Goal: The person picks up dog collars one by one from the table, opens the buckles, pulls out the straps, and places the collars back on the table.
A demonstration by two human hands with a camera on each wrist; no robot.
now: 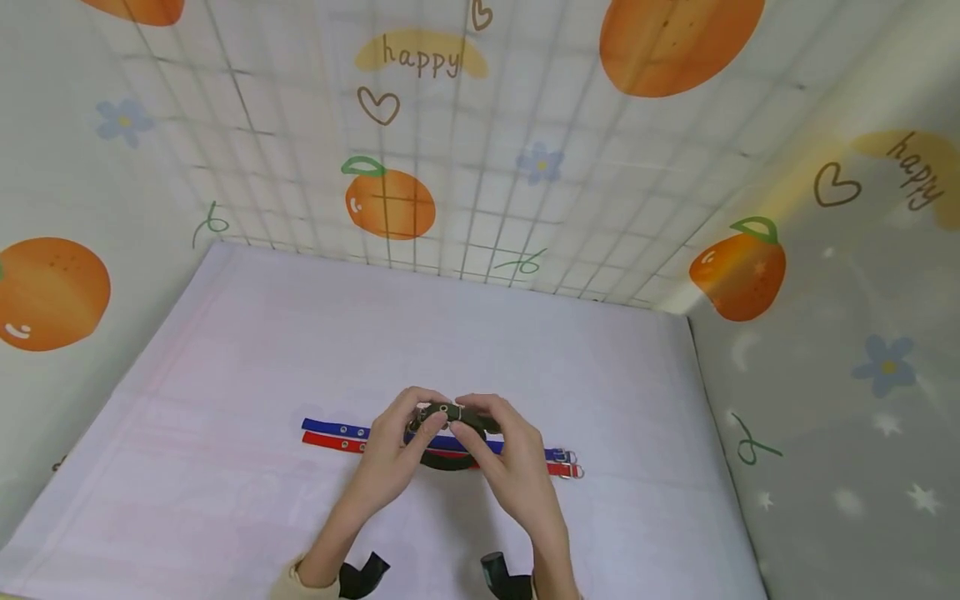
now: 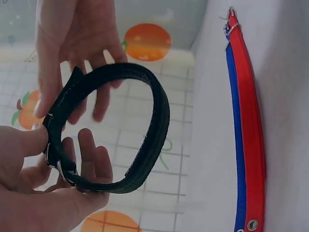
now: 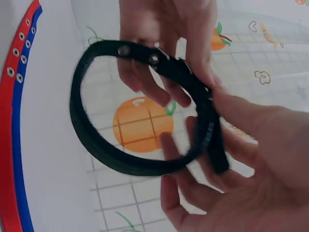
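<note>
Both hands hold a dark collar (image 1: pixel 447 461), its strap fastened into a round loop, above the table. At the buckle (image 2: pixel 63 173), the left hand (image 1: pixel 393 454) pinches the strap between thumb and fingers. My right hand (image 1: pixel 517 458) grips the loop on the other side, thumb on the strap beside its loose end (image 3: pixel 219 157). Metal eyelets show along the strap in the right wrist view. Beneath the hands lie a blue collar (image 1: pixel 322 427) and a red collar (image 1: pixel 322 441), both straight and side by side, their middles partly hidden by the hands.
A white cloth covers the table (image 1: pixel 337 333). Behind it stands a wire grid (image 1: pixel 480 217) under a sheet printed with oranges, and similar printed sheets (image 1: pixel 825 367) hang at both sides. Black angled pieces (image 1: pixel 367 575) show by both wrists.
</note>
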